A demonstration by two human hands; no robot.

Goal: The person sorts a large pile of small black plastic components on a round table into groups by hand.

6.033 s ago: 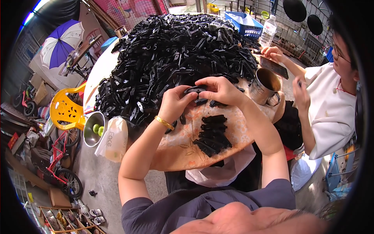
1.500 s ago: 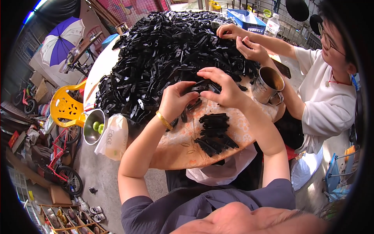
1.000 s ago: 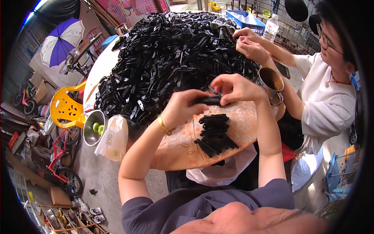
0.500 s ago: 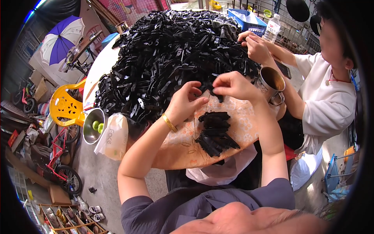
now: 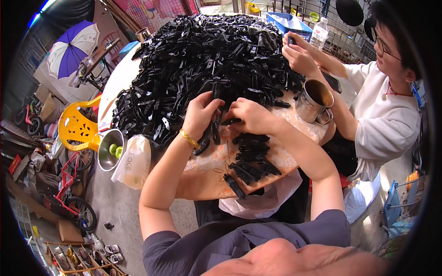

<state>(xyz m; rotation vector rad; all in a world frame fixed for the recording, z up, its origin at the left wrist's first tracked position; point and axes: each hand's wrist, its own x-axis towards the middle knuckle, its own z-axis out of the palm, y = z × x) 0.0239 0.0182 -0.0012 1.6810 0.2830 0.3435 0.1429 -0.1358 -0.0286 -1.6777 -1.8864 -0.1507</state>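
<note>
A large heap of small, narrow black plastic parts [image 5: 207,55] covers most of the round table. At its near edge my left hand [image 5: 200,115] pinches a long black plastic part [image 5: 216,89] between thumb and fingers. Close beside it, the fingers of my right hand [image 5: 251,117] are closed on another black part [image 5: 230,122], partly hidden. A longer black piece [image 5: 215,131] shows just below my left fingertips. Nearer to me, several black parts [image 5: 251,156] lie in rough rows on the orange patterned cloth [image 5: 198,177], with one [image 5: 235,186] slanted at the table's edge.
A metal mug [image 5: 315,101] stands right of my right forearm; beyond it a co-worker's hands [image 5: 299,53] hold a small dark part. On the left are a steel bowl [image 5: 110,149] with green fruit and a paper bag [image 5: 133,161]. A blue basket [image 5: 290,26] and bottle [image 5: 319,33] stand at the back.
Both my hands have moved left and slightly nearer, and long black parts now show at them. One black part now lies slanted at the near edge. The co-worker's hands have risen slightly.
</note>
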